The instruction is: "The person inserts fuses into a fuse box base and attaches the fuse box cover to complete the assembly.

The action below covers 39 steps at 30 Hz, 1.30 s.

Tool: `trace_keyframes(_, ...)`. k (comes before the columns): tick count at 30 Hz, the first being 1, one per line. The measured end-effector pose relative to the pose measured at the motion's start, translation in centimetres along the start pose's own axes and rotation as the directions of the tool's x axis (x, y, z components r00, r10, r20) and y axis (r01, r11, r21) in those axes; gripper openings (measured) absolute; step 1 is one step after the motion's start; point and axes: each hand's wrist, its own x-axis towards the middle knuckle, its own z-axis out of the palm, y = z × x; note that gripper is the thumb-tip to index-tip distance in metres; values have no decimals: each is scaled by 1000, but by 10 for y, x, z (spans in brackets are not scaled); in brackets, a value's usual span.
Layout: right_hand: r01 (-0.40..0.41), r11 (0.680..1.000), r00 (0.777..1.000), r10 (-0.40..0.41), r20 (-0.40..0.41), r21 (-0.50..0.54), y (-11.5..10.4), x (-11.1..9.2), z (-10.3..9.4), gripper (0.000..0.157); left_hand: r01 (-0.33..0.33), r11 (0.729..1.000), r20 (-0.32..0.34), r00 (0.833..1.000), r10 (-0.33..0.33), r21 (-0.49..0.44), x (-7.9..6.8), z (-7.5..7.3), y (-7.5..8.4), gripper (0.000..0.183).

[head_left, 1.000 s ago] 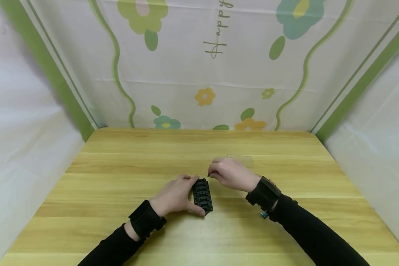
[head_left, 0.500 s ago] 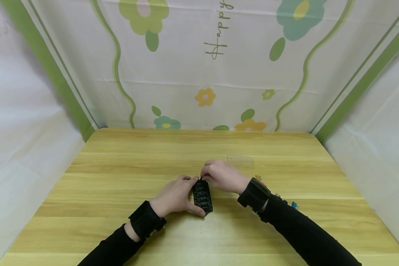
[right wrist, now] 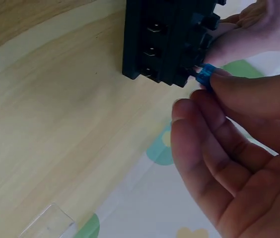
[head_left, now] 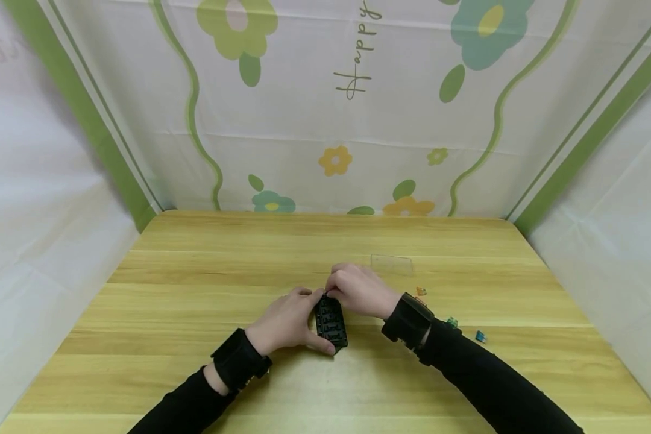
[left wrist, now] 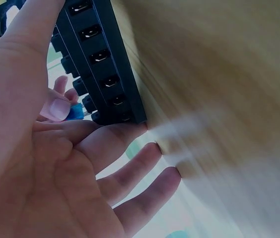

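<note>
A black fuse box (head_left: pixel 331 320) stands on the wooden table, with a row of sockets along its side in both wrist views. My left hand (head_left: pixel 284 319) grips it from the left, thumb at the near end and index finger at the far end; its other fingertips rest on the table in the left wrist view. At the box's far end, my right hand (head_left: pixel 362 290) pinches a blue blade fuse (right wrist: pixel 206 74) between thumb and finger. The fuse's metal prongs point at the end slot on top of the box, right at its opening.
A clear plastic cover (head_left: pixel 392 264) lies behind the right hand. To the right are an orange fuse (head_left: pixel 421 291), a green fuse (head_left: pixel 452 322) and another blue piece (head_left: pixel 481 336), close by the right forearm. Patterned cloth (head_left: pixel 293 120) hangs behind the table.
My right hand has moved left, bringing the fuse to the far end of the fuse box. Its forearm has uncovered the small coloured fuses. The left hand stays put.
</note>
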Motion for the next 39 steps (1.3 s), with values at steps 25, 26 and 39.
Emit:
trace_keyframes(25, -36, 999, 999, 36, -1, -7, 1, 4, 9, 10, 4, 1000, 10, 1000, -4, -7, 0, 0, -1, 114)
trace_keyframes(26, -36, 999, 999, 36, 1, -11, 0, 4, 9, 10, 3, 1000, 10, 1000, -3, -7, 0, 0, -1, 114)
trace_keyframes(39, -45, 998, 994, 40, 102, 44, 3, 10, 2, 11, 9, 1000, 15, 1000, -9, -4, 0, 1, -1, 115)
